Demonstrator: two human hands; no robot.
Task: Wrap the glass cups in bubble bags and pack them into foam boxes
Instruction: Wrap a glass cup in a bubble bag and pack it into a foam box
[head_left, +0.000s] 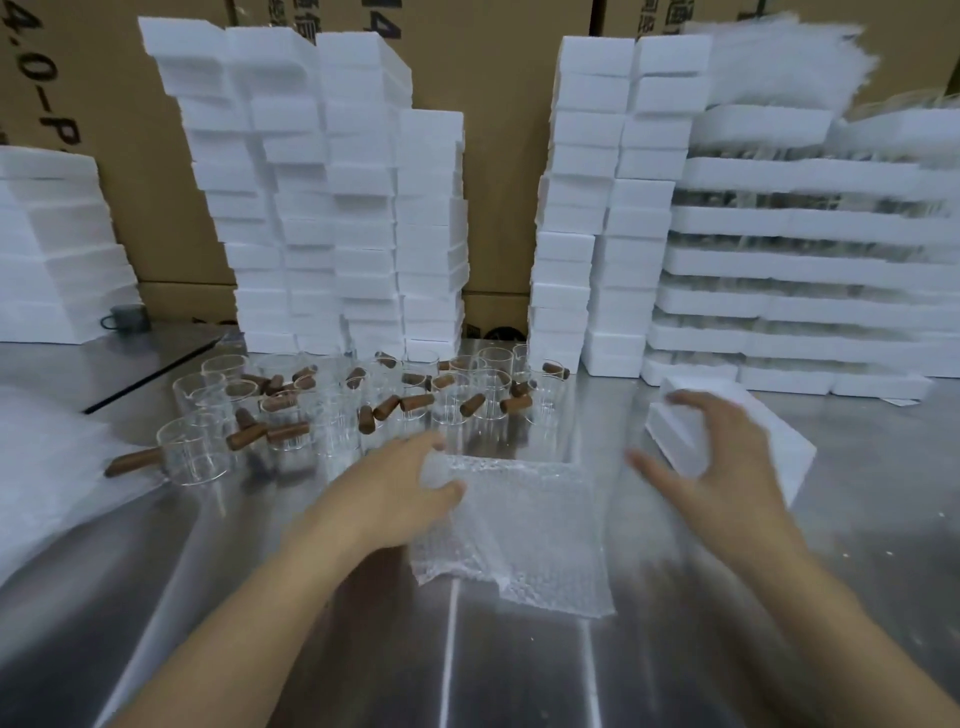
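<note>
Two bare hands reach out over a steel table (519, 670), seen from a camera on the wearer's head. The left hand (400, 493) rests on the far left corner of a flat bubble bag (519, 525). It seems to pinch that corner between thumb and forefinger, though blur softens the fingertips. The right hand (727, 467) hovers just right of the bag, fingers spread wide and curved like a claw, holding nothing. Under and just beyond its palm lies a single white foam box (670, 434), apart from the bag. Just beyond the left hand's fingertips stands a crowd of clear glass cups (337, 410), their short brown wooden handles pointing every way. Well beyond both hands, tall stacks of foam boxes (332, 208) rise against cardboard cartons.

No cup is in the bag yet, so the step in hand looks like opening the bag to take one. To do it well, the left hand should probably lift only the top layer of the mouth so the bag gapes. The right hand can then take one cup by its glass body. Lifting the cup straight up avoids knocking its neighbours, and sliding it in handle last would likely stop the handle snagging the film.
</note>
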